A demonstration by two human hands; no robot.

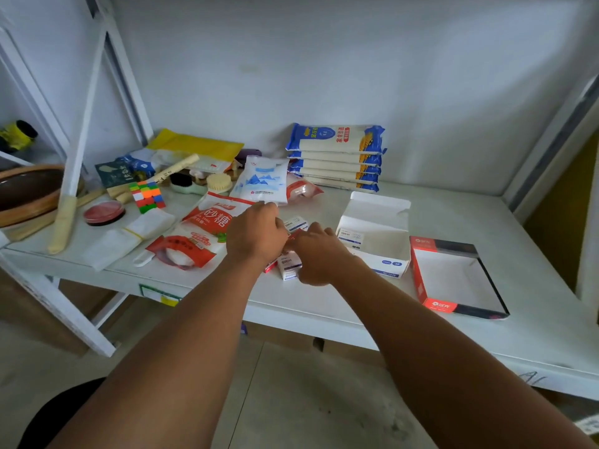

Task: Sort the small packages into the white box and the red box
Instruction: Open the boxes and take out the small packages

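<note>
Both hands met over the loose heap of small packages [289, 267] near the front middle of the desk [421, 332], just left of the white box [376, 244]. The left hand [256, 234] was curled, thumb and fingers drawn together at the heap's far side, but whether it actually pinched a package was hidden by its own knuckles, so that cannot be told. The right hand [319, 257] lay over the heap with fingers bent down onto it; a red-edged packet showed between the two hands and a white packet poked out beneath its palm, yet a firm grasp could not be made out either. One more white packet [295, 223] lay just beyond the hands, and another already stood inside the white box. The relation that mattered: the white box sat just to the right of the heap, touching distance from the right hand, and the red box [453, 277] lay farther right again, beside it and looking empty. The right hand was therefore the nearer one for either drop, with a short rightward carry likely.
</note>
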